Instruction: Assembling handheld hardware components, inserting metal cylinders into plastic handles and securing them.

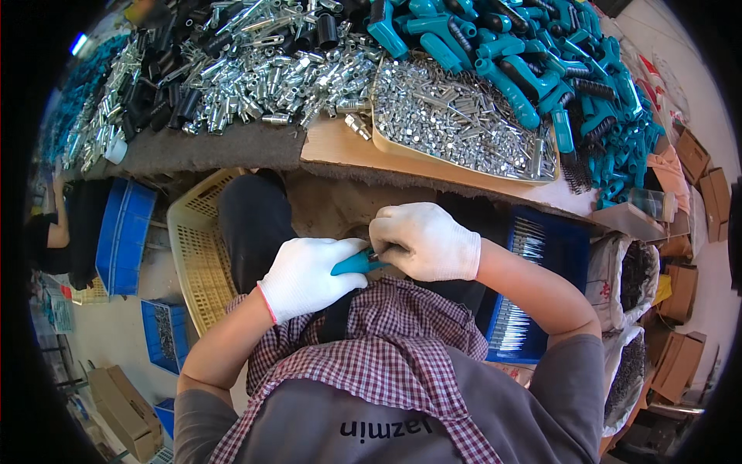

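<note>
left fingers (345,249) wrapped around teal handle (353,264) | right fingers (389,234) curled at its 2 o'clock, grasp unclear | handle partly covered

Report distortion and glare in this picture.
Head view throughout: the workbench's front edge bows, and black fills the corners; a bright patch glares at upper left; loose metal fittings glint; the teal handle shows no obvious motion blur.
</note>
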Motion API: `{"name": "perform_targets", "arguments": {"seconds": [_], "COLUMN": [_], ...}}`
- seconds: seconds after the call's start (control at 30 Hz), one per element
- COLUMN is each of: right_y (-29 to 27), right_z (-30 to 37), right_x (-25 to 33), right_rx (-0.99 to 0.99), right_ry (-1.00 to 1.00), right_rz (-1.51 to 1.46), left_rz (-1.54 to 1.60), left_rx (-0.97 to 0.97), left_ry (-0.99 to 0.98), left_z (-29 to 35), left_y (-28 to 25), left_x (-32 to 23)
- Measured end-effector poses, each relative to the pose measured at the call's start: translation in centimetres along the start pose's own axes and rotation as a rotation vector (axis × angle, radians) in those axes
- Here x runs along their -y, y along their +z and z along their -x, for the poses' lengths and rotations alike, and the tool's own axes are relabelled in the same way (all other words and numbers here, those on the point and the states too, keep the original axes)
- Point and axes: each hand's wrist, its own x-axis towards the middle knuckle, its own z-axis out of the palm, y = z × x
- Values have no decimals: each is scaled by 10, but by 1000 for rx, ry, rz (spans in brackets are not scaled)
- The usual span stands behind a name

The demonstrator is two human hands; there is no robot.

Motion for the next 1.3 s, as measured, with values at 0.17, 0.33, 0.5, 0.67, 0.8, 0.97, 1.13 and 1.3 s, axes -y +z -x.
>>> {"name": "perform_targets", "arguments": {"seconds": [0.17,0.33,0.5,0.67,0.8,0.97,1.13,1.3], "right_y": [12,-1,-16,6,2,-7,-17,-18], "right_z": [-5,-5,-4,8,11,16,29,31], "right_x": [45,15,-13,-21,-10,-7,-3,9], "right_rx": [53,97,408,330,210,149,109,154], "right_ry": [114,131,357,404,439,455,482,527], "right_rz": [396,166,-555,-644,-606,-542,-590,-656], "left_rz": [7,-15,-16,-77,-123,-81,233,143], "left_rx": [3,8,-18,-30,-76,-46,21,-73], "left_ry": [-11,38,116,174,212,211,134,194], "left_z": [-5,-2,1,-2,-5,-10,0,11], "left_y": [6,9,1,5,6,4,-14,-17], "left_x": [-1,-8,-15,-15,-13,-9,-2,1]}}
